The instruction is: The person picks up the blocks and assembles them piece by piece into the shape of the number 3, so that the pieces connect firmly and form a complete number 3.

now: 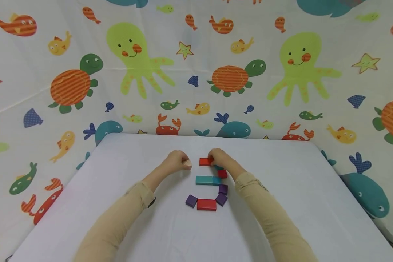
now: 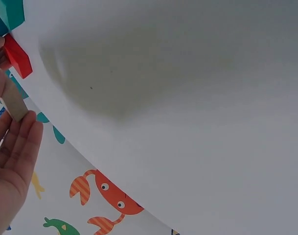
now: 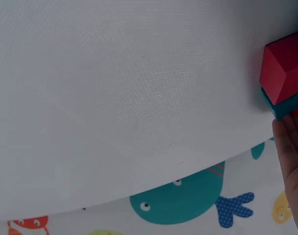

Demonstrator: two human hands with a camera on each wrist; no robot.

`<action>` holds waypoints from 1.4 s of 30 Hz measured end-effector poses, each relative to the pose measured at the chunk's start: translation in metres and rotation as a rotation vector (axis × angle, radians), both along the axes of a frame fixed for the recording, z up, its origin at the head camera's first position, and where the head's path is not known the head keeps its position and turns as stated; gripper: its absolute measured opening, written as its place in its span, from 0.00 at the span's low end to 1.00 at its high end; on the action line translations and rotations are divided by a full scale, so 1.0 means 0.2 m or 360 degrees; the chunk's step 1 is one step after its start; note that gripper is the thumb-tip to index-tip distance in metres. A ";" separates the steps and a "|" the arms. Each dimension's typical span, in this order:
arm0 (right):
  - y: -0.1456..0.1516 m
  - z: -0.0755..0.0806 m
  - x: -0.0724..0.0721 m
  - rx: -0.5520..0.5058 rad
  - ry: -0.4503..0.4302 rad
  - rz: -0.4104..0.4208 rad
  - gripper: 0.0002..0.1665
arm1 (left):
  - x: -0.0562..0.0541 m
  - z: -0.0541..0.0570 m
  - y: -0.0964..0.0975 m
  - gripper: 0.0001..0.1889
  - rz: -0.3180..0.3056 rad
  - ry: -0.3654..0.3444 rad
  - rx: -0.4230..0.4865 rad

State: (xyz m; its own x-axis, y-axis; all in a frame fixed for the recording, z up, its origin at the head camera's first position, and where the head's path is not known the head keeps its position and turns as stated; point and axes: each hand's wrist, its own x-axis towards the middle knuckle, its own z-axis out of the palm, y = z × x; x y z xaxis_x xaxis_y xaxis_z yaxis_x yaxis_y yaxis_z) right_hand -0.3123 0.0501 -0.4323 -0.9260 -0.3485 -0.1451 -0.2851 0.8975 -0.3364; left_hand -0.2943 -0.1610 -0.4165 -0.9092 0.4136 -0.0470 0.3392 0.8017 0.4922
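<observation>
My left hand point(image 1: 175, 162) holds a pale wooden block point(image 1: 187, 163) between thumb and fingertips, just above the table in the head view. The same pale block point(image 2: 13, 100) shows in the left wrist view. At the top of a row of blocks, my right hand point(image 1: 221, 159) grips the right end of a red block point(image 1: 204, 162) and partly hides it. Below that hand are a mostly covered teal block point(image 1: 219, 167) and a small red block point(image 1: 222, 174). The right wrist view shows my right hand's fingers point(image 3: 286, 147) against the teal block's edge.
Further down the figure lie a long teal block point(image 1: 204, 180), a small teal one point(image 1: 217, 181), purple blocks point(image 1: 221, 199) and a long red block point(image 1: 206, 205). The white table point(image 1: 150, 225) ends before a sea-animal cloth point(image 1: 196, 65).
</observation>
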 end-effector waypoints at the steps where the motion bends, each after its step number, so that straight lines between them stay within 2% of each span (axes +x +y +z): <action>1: 0.00 0.01 0.00 0.0010 0.0003 -0.0001 0.15 | -0.01 0.00 0.01 0.20 0.0000 0.0002 -0.0010; 6: -0.02 0.02 0.00 0.0030 -0.0004 -0.0019 0.16 | -0.04 -0.01 0.06 0.20 0.0003 0.0014 -0.0026; 14: -0.02 0.01 -0.02 0.0026 0.0018 -0.0018 0.15 | -0.06 -0.07 0.11 0.18 0.0073 0.0043 -0.0015; 19: -0.01 0.00 -0.03 -0.0002 -0.0030 -0.0048 0.16 | -0.07 -0.10 0.13 0.17 0.0116 -0.0021 -0.0019; 27: -0.01 0.02 -0.03 0.0023 -0.0051 -0.0025 0.15 | -0.10 -0.11 0.13 0.17 0.0256 -0.0032 -0.0026; 34: -0.02 0.03 -0.01 0.0067 -0.0060 -0.0052 0.15 | -0.12 -0.11 0.15 0.18 0.0284 -0.0117 -0.0003; 42: -0.04 0.06 0.00 0.0100 -0.0103 -0.0084 0.14 | -0.12 -0.11 0.19 0.20 0.0292 0.0006 -0.0013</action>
State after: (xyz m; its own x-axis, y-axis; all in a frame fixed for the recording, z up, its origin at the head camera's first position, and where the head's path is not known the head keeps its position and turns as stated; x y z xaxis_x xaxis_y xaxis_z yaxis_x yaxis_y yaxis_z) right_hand -0.3124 0.0421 -0.4198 -0.9309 -0.2876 -0.2254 -0.2161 0.9307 -0.2953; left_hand -0.3185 -0.1231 -0.4382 -0.9695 0.2405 -0.0463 0.1888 0.8543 0.4843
